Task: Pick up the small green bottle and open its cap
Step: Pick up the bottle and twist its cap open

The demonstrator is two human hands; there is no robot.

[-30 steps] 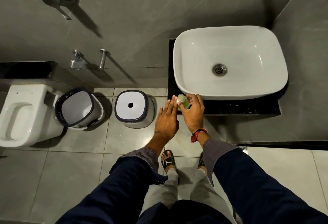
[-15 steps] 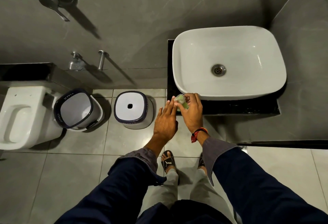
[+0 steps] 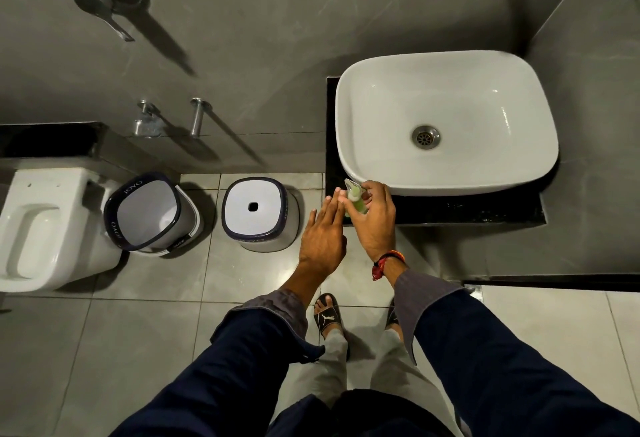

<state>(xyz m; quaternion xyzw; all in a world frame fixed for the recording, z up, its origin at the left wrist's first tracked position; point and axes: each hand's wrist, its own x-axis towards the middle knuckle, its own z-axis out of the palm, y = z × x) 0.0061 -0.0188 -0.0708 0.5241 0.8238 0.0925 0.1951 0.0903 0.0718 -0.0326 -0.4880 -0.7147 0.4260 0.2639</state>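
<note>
Down by the front left corner of the white rectangular ceramic basin (image 3: 446, 117), both hands meet over the edge of the black stone counter (image 3: 467, 209). The right hand (image 3: 375, 220) is palm-down with the wrist bent, a red thread band (image 3: 387, 263) around it, and its thumb and fingers are curled around the small green plastic bottle (image 3: 358, 202), gripping the body low down. The left hand (image 3: 323, 234) lies flat beside it with fingers straight and close together, the fingertips (image 3: 338, 194) reaching up against the bottle's pale translucent cap (image 3: 351, 188); whether they press on it cannot be told. The bottle's long axis is tilted, the capped end pointing up and a little left toward the basin's rim, the green base toward the palm of the right hand. The cap appears on the bottle. The basin's front rim is just beside the cap, touching or nearly so, and the counter's left edge falls directly under the hands. To the left the grey tiled floor (image 3: 242, 273) is open as far as the white square-topped stool with a dark rim (image 3: 258, 213), which is near the left hand but apart from it; a dark-rimmed bin (image 3: 149, 211) and the white toilet (image 3: 45, 225) lie further left, well apart.
</note>
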